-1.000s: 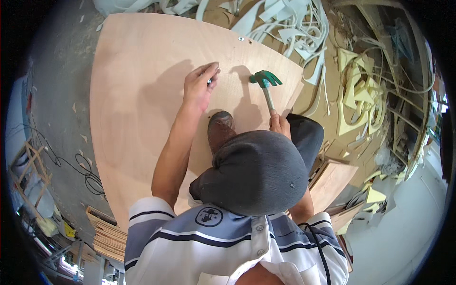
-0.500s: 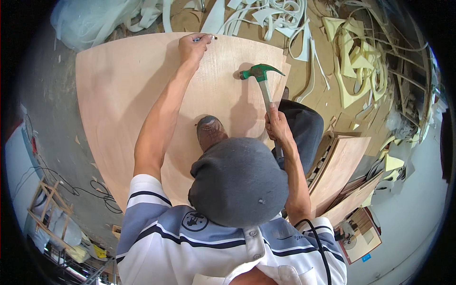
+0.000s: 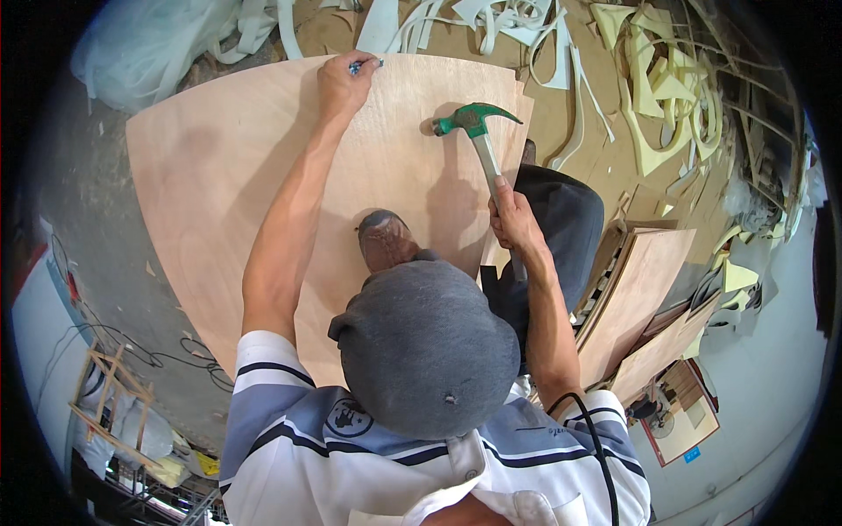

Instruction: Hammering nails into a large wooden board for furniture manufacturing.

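Observation:
A large pale plywood sheet [image 3: 219, 184] with a curved far edge lies in front of me. My left hand [image 3: 342, 86] is closed at that edge, pinching what look like small bluish nails [image 3: 354, 67]; their exact shape is partly hidden by my fingers. To the right, my right hand [image 3: 516, 219] grips the grey handle of a claw hammer [image 3: 475, 119]. Its green head is raised over the sheet, casting a shadow, with the striking face toward the left. My brown shoe [image 3: 386, 244] rests on the sheet between my arms.
White offcut strips [image 3: 517, 22] and yellow foam scraps [image 3: 658, 96] litter the floor beyond the sheet. Stacked boards [image 3: 636, 285] lean at my right. A clear plastic bundle [image 3: 145, 53] sits far left; a black cable [image 3: 145, 355] and a wooden frame [image 3: 110, 394] lie nearer.
The view has shifted slightly, moving the far scraps upward in it. Bluish pieces show more plainly between my left fingers. The hammer stays raised in my right hand.

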Available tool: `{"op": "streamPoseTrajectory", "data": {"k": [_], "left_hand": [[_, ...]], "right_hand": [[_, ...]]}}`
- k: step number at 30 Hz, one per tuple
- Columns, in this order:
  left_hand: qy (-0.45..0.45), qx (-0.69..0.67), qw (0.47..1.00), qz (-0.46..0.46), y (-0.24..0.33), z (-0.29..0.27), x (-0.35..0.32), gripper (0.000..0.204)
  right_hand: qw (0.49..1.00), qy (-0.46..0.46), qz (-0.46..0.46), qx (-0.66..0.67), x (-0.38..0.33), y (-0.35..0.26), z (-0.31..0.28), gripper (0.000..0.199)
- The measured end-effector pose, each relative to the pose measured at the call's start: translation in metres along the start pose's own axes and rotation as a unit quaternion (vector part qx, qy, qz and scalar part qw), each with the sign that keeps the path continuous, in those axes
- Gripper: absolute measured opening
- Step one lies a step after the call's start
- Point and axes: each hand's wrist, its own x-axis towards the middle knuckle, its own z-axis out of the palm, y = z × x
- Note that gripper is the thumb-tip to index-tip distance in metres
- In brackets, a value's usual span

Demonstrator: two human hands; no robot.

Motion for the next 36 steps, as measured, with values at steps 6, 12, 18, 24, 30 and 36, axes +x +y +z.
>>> {"op": "streamPoseTrajectory", "data": {"k": [6,12,18,24,30,36], "left_hand": [[-0.045,0.053,0.996,-0.053,0.004,-0.002,0.015,0.022],[-0.032,-0.010,0.989,-0.145,0.008,0.002,0.013,0.024],[0.033,-0.065,0.988,-0.138,0.003,0.003,0.002,0.028],[0.154,-0.355,0.886,-0.254,-0.003,-0.056,-0.067,0.030],[0.197,-0.431,0.828,-0.300,0.006,-0.137,-0.167,0.039],[0.198,-0.364,0.825,-0.384,0.005,-0.152,-0.220,0.041]], "right_hand": [[1.000,0.000,0.001,-0.005,0.001,-0.002,-0.002,0.055],[1.000,0.011,-0.005,-0.014,-0.001,-0.005,-0.003,0.055],[0.996,0.029,-0.031,-0.073,-0.019,-0.029,0.014,0.052],[0.921,0.073,-0.374,-0.083,-0.062,-0.111,0.049,0.049],[0.815,0.218,-0.496,-0.203,0.025,-0.082,0.077,0.044],[0.910,0.190,-0.276,-0.245,0.052,-0.105,0.045,0.060]]}}
